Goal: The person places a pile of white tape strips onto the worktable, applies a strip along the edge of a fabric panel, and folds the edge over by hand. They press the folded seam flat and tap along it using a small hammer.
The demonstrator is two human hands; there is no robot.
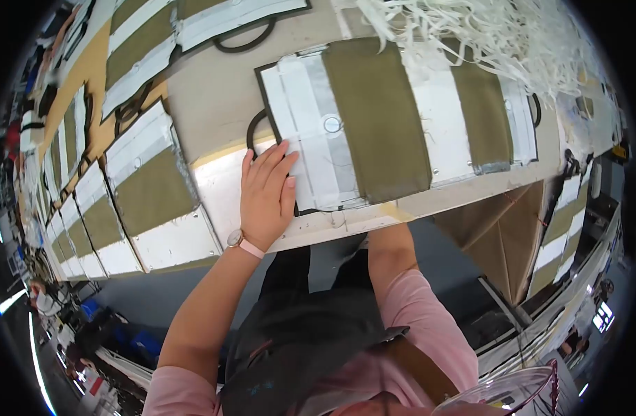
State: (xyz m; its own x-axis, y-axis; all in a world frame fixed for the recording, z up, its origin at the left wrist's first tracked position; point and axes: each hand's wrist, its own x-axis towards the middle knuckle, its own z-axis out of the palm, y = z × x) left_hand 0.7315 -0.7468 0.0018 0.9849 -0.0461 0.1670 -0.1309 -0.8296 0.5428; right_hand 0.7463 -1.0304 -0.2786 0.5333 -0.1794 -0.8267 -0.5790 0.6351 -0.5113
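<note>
A flat panel with olive and white stripes (pixel 380 118) lies on the worktable (pixel 304 239), with a dark cord loop at its left and right ends. My left hand (pixel 268 194) rests flat, fingers together and stretched out, its fingertips on the panel's left edge beside the dark loop (pixel 254 132). A watch with a pink strap (pixel 243 243) is on that wrist. My right forearm (pixel 392 249) reaches under the table's front edge, which hides the right hand. A round clear button-like disc (pixel 332 124) shows on the panel's white part.
A heap of white strips (pixel 491 41) lies at the back right. Similar striped panels (pixel 155 187) overlap along the left, with another (pixel 228 21) at the back. A brown open bin (pixel 498 236) stands below the front edge at right, with striped panels (pixel 560 229) hanging beside it.
</note>
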